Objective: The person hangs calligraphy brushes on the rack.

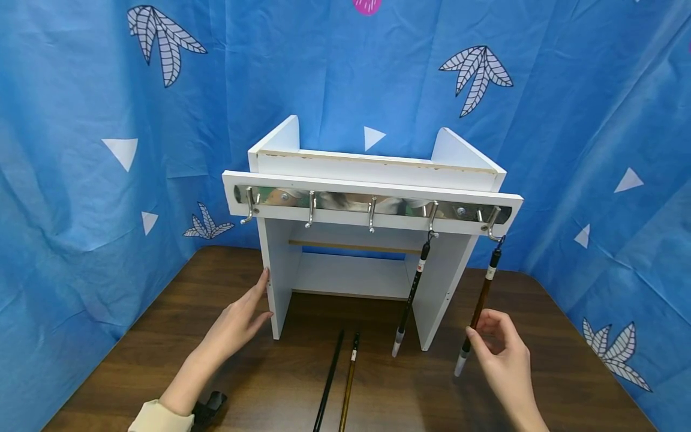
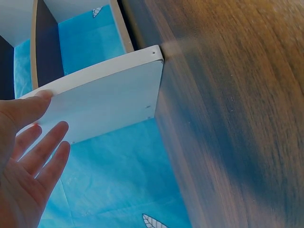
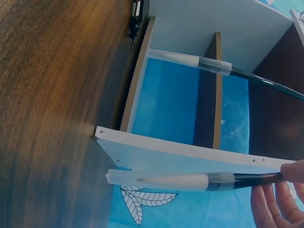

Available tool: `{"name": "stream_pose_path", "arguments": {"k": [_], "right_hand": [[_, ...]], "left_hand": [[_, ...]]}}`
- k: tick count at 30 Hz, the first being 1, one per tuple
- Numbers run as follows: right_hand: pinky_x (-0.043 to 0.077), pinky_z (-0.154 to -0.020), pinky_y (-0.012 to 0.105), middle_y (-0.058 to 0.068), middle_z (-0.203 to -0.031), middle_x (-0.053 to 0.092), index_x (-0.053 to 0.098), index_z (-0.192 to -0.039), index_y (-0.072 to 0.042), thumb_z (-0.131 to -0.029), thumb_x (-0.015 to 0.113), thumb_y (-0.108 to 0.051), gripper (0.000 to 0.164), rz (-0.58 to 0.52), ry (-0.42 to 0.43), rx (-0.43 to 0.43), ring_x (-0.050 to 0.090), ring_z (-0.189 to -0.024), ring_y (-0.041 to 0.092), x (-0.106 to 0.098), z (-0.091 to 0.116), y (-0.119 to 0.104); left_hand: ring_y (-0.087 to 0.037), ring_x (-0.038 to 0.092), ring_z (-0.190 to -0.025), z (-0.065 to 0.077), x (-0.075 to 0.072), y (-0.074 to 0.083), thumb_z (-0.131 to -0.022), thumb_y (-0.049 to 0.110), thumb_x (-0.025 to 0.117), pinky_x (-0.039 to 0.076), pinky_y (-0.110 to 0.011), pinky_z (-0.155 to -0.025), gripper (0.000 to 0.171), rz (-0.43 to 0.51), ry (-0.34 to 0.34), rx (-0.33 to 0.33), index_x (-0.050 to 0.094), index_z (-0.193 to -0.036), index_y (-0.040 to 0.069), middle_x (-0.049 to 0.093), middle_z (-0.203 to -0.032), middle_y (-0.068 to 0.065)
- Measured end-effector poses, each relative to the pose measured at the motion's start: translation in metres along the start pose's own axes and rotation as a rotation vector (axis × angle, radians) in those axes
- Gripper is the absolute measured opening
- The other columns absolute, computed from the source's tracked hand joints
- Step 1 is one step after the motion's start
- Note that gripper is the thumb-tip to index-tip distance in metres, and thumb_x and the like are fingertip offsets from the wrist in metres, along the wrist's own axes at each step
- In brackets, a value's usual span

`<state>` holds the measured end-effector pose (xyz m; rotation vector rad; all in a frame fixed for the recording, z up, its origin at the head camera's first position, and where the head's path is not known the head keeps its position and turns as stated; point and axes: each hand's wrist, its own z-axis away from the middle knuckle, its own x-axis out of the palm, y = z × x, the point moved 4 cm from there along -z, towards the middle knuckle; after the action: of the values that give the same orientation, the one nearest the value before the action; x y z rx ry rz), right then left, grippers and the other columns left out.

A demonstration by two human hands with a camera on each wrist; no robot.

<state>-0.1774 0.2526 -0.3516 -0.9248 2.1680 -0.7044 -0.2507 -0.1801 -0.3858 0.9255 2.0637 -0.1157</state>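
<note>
My right hand (image 1: 504,354) pinches the lower handle of a brown writing brush (image 1: 483,294), whose loop is on the far-right hook (image 1: 492,225) of a white hook rail. In the right wrist view a clear cap (image 3: 156,178) covers its pale bristles, and thumb and fingers meet on the dark handle. A black writing brush (image 1: 412,294), also capped, hangs from the neighbouring hook (image 1: 433,217). On the left, my left hand (image 1: 232,330) has its fingers extended at the white shelf unit's left side panel (image 1: 274,288); its thumb (image 2: 40,97) lies at the panel's edge in the left wrist view.
Two more brushes, one black (image 1: 330,378) and one brown (image 1: 349,381), lie on the dark wooden table (image 1: 410,396) in front of the shelf. The hook rail (image 1: 335,180) juts beyond both side panels. Behind stands a blue patterned curtain (image 1: 345,72).
</note>
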Motion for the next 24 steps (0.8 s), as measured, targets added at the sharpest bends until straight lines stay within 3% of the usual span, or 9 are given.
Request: {"name": "stream_pose_path", "arguments": {"k": [24], "right_hand": [[0.047,-0.061,0.012,0.004,-0.087,0.058,0.057,-0.108,0.000,-0.076,0.069,0.015,0.038,0.035,0.016,0.026,0.056,-0.078,-0.001,-0.0019,0.0022,-0.0051]], "left_hand": [[-0.034,0.061,-0.099,-0.0003,-0.0001,-0.0001,-0.075,-0.001,0.077,0.053,-0.041,-0.070,0.104,0.005,-0.016,-0.022,0.008,-0.152,0.013,0.044,-0.135,-0.025]]}}
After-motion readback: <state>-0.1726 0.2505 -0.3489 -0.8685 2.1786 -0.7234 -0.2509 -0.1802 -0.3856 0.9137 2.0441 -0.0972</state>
